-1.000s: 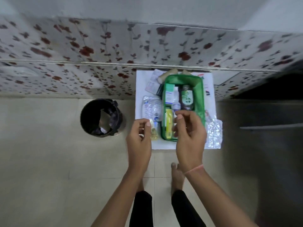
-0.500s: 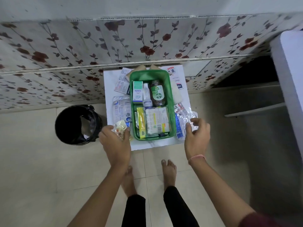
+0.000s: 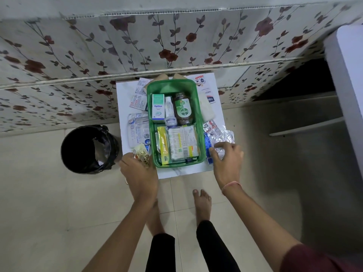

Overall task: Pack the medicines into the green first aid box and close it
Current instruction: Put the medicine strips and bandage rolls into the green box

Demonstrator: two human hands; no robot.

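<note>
While loose packs remain outside, green box [image 3: 200, 122] between both hands, open, no lid seen, resting on white board [image 3: 122, 99].

Contents, far half from the hands: white-and-teal carton [image 3: 158, 107], small white bottle [image 3: 170, 111], brown bottle with green label [image 3: 183, 109], side by side. Near half: yellow tube [image 3: 163, 145] and flat white pack of swabs [image 3: 182, 143], filling most of the floor.

Outside, beyond left hand: clear strip packs [image 3: 137, 129], paper leaflets [image 3: 138, 96] further off. Beyond right hand: silver foil strips [image 3: 223, 137], red-and-silver strip [image 3: 210, 126], blue pack [image 3: 207, 143] against the box wall.

Left hand [image 3: 140, 173]: fingers curled round strip of amber capsules [image 3: 141, 154], just beside the box's near-left corner; pinched or merely touched, cannot tell for certain, judged grasped.

Right hand [image 3: 227, 162]: fingers spread and bent, tips on the foil strips, not closed round them.

Handling note, as judgement: gather foil strips flat into one stack before lifting, pinch by the edges, avoid crushing blisters. Lay strips flat on top of the swab pack or slide upright along the side walls, since little floor is left. Keep everything below the rim so a lid can seat. Move capsules in first, that grip being nearer completion.

Further out, left of left hand: black bin [image 3: 89, 149] on tiled floor.
</note>
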